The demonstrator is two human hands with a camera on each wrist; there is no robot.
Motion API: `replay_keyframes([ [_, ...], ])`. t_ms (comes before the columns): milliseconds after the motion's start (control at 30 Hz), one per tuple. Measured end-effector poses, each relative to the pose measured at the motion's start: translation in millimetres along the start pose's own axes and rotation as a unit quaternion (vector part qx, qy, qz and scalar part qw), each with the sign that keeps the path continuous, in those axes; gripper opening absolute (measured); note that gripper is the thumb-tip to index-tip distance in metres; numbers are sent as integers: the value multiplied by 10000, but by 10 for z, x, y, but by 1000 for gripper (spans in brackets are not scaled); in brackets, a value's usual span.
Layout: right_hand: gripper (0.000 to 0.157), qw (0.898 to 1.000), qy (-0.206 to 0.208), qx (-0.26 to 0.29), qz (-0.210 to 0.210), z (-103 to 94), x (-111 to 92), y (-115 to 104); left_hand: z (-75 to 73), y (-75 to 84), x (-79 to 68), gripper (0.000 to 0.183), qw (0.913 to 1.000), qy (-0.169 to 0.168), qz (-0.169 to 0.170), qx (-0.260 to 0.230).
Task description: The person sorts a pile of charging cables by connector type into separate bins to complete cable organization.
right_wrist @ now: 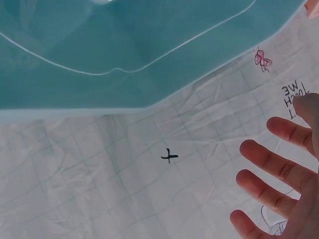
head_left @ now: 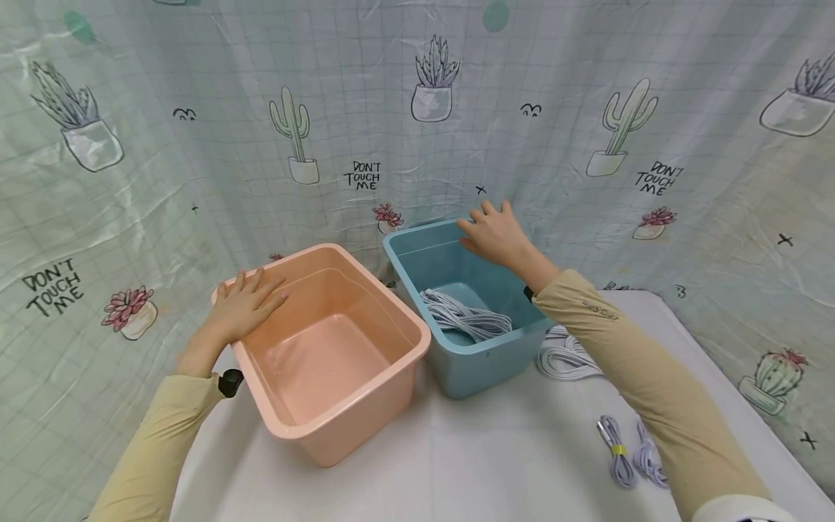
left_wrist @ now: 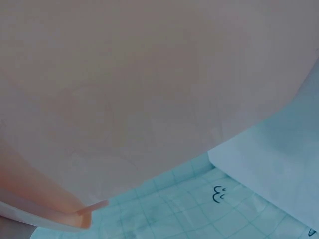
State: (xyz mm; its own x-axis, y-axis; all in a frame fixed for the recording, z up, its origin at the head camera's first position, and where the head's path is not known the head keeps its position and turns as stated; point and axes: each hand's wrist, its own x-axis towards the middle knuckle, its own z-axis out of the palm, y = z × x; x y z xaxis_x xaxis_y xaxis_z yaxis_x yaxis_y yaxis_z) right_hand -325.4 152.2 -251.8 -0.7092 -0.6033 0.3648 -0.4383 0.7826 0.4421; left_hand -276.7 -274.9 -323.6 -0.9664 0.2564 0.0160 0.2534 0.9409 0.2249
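A peach plastic bin (head_left: 329, 348) stands at left centre with a bare inside. On its far left rim rests my left hand (head_left: 244, 304), fingers spread over the inner wall; the left wrist view is mostly filled by a pale blurred surface, with a peach rim (left_wrist: 55, 216) at lower left. Beside it, a blue bin (head_left: 485, 366) holds a bundle of white cord (head_left: 464, 315). My right hand (head_left: 496, 235) is by the far right rim of the blue bin, holding nothing. Its fingers (right_wrist: 271, 191) are apart and fairly straight in the right wrist view.
Right of the blue bin, another coil of white cord (head_left: 566, 359) lies on the white table (head_left: 496, 464), partly behind the right sleeve. Nearer me lie a cable bundle with a yellow tie (head_left: 617, 451) and a pale purple cable bundle (head_left: 649, 458). A printed curtain (head_left: 365, 94) hangs behind.
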Motion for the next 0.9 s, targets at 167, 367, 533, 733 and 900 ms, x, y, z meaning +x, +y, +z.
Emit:
replay_keyframes([
  [167,23,9999,12,153,43,16,-74,41,18,-20,6,65,10000,-24,0,-24],
  [367,21,9996,45,238,155,50,-197,149,13,-22,20,65,10000,52,34,-5],
  [533,20,9990,-10,354,270,38,-340,244,-6,-2,20,65,10000,83,35,-20],
  [733,18,9982,89,462,374,38,-528,332,-8,4,4,65,9999,99,23,-5],
  [900,16,9978,216,503,363,74,-699,390,-4,2,3,65,9999,99,13,-9],
])
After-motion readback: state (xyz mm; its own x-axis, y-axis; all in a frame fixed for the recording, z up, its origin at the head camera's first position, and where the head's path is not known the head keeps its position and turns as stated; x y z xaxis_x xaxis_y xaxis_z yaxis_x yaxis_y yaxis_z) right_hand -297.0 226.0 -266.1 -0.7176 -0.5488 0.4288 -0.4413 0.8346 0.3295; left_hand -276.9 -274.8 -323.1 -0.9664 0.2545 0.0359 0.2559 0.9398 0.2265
